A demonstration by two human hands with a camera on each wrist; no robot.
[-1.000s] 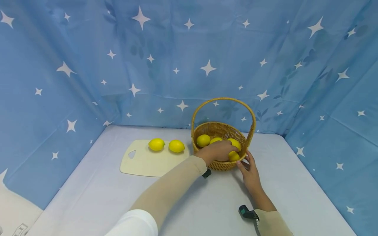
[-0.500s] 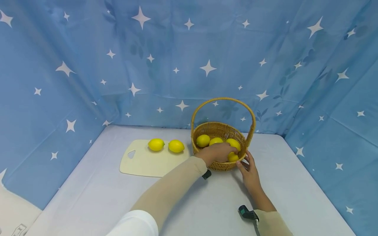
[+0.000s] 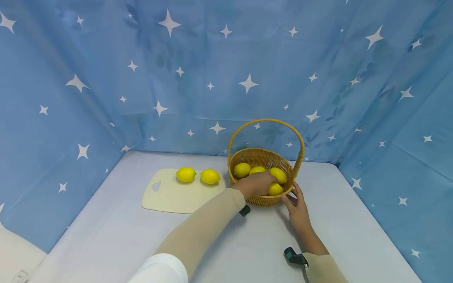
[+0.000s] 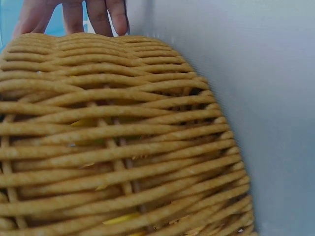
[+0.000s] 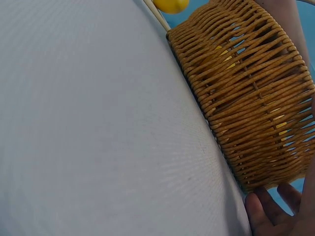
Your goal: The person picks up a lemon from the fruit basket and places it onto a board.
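Note:
In the head view, my left hand (image 3: pixel 257 183) reaches over the near rim into a wicker basket (image 3: pixel 262 201), among several yellow lemons. Its fingertips are hidden between a lemon (image 3: pixel 278 175) at the back right and another lemon (image 3: pixel 275 189) in front, so whether it grips one does not show. My right hand (image 3: pixel 299 212) touches the basket's right end, thumb in front and fingers spread along the side. In the right wrist view, the fingertips (image 5: pixel 268 201) of that hand meet the basket's weave (image 5: pixel 251 93). The left wrist view is filled by the basket wall (image 4: pixel 113 132).
Left of the basket, two lemons (image 3: pixel 185 174) lie on a cream cutting board (image 3: pixel 173 198). The basket's tall handle (image 3: pixel 269 120) arches above it. A white table (image 3: pixel 116 236) carries everything. Blue star-print curtains (image 3: pixel 198 51) stand behind and at both sides.
My left hand has shifted slightly left and lower inside the basket. The front lemon beside its fingers has moved a little left. My right hand stays at the basket's end; the whole view drifts slightly.

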